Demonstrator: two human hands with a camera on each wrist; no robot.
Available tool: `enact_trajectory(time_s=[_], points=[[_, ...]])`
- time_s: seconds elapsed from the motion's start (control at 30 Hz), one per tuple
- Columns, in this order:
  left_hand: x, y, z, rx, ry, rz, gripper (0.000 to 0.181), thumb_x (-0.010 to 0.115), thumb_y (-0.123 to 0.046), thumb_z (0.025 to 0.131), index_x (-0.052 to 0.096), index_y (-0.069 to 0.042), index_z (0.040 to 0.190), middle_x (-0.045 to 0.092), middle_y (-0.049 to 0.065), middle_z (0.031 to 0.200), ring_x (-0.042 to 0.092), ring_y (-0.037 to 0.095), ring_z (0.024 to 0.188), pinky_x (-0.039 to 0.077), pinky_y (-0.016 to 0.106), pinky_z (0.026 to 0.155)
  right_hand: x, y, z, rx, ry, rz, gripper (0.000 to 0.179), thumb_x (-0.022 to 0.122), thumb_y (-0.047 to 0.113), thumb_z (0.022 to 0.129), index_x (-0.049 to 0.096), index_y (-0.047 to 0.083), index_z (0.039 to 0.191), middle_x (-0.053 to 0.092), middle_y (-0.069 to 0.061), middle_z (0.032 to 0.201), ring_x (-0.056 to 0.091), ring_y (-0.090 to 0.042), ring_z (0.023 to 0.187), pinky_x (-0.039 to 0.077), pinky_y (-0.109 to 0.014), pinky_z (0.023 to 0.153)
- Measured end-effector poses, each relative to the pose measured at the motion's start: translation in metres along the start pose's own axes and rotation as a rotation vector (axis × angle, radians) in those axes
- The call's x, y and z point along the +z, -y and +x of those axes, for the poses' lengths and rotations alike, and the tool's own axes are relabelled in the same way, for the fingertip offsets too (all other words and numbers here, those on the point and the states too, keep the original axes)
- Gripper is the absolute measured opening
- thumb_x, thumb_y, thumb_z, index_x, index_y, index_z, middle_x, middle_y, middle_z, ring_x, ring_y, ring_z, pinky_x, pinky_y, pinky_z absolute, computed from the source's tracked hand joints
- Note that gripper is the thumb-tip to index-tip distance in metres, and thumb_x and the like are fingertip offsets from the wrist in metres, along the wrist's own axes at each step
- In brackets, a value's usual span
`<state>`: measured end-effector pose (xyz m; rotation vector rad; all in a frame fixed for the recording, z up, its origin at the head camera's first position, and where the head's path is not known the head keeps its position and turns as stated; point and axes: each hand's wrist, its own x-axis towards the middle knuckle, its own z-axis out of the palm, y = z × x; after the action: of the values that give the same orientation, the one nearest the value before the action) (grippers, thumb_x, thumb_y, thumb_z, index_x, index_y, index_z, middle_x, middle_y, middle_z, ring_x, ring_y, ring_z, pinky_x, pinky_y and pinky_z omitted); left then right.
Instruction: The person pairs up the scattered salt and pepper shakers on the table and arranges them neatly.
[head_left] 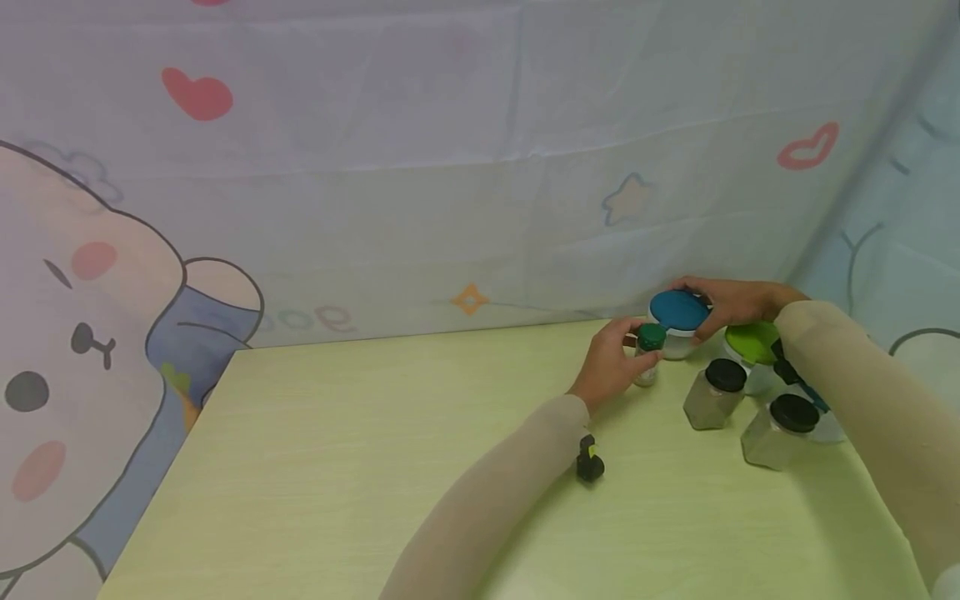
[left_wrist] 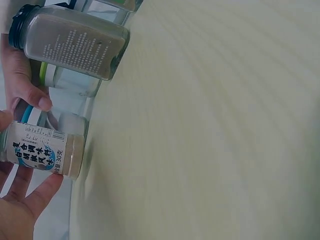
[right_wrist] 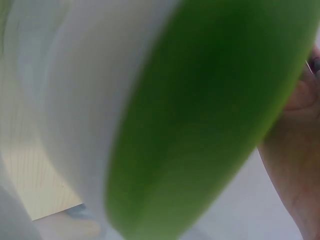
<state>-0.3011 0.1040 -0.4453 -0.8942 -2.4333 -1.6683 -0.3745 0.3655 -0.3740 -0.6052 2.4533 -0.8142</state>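
Observation:
My left hand point(head_left: 609, 364) holds a small spice bottle point(head_left: 651, 337) with a green cap, thumb on one side and fingers on the other. In the left wrist view the spice bottle point(left_wrist: 42, 150) shows a white printed label and pale powder near its base. Just right of it, my right hand point(head_left: 731, 300) grips a round jar with a blue lid point(head_left: 678, 311), fingers behind and thumb in front. A jar with a green lid point(head_left: 752, 342) stands under my right wrist; its lid point(right_wrist: 200, 120) fills much of the right wrist view, blurred.
Two clear jars with black lids, a nearer one point(head_left: 777, 437) and a farther one point(head_left: 712, 402), stand in front of the green-lidded jar. Another container is partly hidden beneath my right sleeve point(head_left: 862, 400). A printed cloth point(head_left: 420, 217) hangs behind the pale table point(head_left: 322, 467).

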Motion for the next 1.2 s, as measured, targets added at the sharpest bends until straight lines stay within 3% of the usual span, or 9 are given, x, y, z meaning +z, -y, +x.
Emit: enact_trajectory(time_s=[0.17, 0.43, 0.67, 0.83, 1.0, 1.2], points=[[-0.003, -0.004, 0.002, 0.03, -0.003, 0.003, 0.04, 0.074, -0.018, 0.095, 0.061, -0.008, 0.132, 0.062, 0.004, 0.122, 0.06, 0.008, 0.107, 0.055, 0.026, 0.094, 0.0, 0.0, -0.002, -0.019, -0.008, 0.011, 0.087, 0.084, 0.013, 0.083, 0.031, 0.004, 0.151, 0.034, -0.025, 0.151, 0.041, -0.041, 0.13, 0.045, -0.045, 0.096], [-0.009, -0.007, 0.001, 0.062, 0.003, 0.011, 0.038, 0.074, -0.019, 0.095, 0.062, -0.009, 0.13, 0.061, 0.003, 0.121, 0.059, 0.007, 0.106, 0.054, 0.021, 0.092, 0.002, 0.001, -0.004, -0.034, -0.021, 0.002, 0.09, 0.084, 0.016, 0.083, 0.029, 0.004, 0.153, 0.033, -0.027, 0.152, 0.041, -0.042, 0.132, 0.044, -0.047, 0.098], [-0.015, -0.008, -0.002, 0.084, -0.007, 0.025, 0.037, 0.074, -0.02, 0.095, 0.063, -0.01, 0.128, 0.063, 0.002, 0.12, 0.06, 0.008, 0.107, 0.054, 0.024, 0.093, 0.003, 0.004, -0.005, -0.035, -0.05, 0.008, 0.085, 0.084, 0.017, 0.083, 0.034, 0.007, 0.151, 0.036, -0.022, 0.151, 0.042, -0.038, 0.13, 0.044, -0.045, 0.096], [-0.02, -0.007, -0.004, 0.08, -0.021, 0.048, 0.039, 0.075, -0.019, 0.094, 0.062, -0.01, 0.13, 0.063, 0.002, 0.121, 0.061, 0.008, 0.106, 0.052, 0.018, 0.091, 0.002, 0.008, -0.006, -0.065, -0.073, -0.007, 0.082, 0.083, 0.016, 0.084, 0.035, 0.007, 0.15, 0.039, -0.021, 0.15, 0.045, -0.038, 0.129, 0.046, -0.047, 0.097], [-0.026, -0.007, -0.006, 0.089, -0.028, 0.051, 0.038, 0.075, -0.018, 0.094, 0.062, -0.01, 0.129, 0.063, 0.002, 0.121, 0.062, 0.009, 0.106, 0.054, 0.023, 0.092, 0.001, 0.01, -0.008, -0.058, -0.095, -0.015, 0.085, 0.082, 0.016, 0.085, 0.03, 0.007, 0.153, 0.037, -0.024, 0.152, 0.044, -0.041, 0.133, 0.045, -0.053, 0.101], [-0.031, -0.006, -0.008, 0.081, -0.041, 0.051, 0.038, 0.076, -0.017, 0.093, 0.063, -0.01, 0.128, 0.063, 0.002, 0.121, 0.061, 0.009, 0.104, 0.051, 0.015, 0.088, 0.001, 0.014, -0.011, -0.078, -0.118, -0.019, 0.084, 0.082, 0.018, 0.086, 0.03, 0.008, 0.152, 0.038, -0.023, 0.151, 0.047, -0.04, 0.132, 0.046, -0.053, 0.101]])
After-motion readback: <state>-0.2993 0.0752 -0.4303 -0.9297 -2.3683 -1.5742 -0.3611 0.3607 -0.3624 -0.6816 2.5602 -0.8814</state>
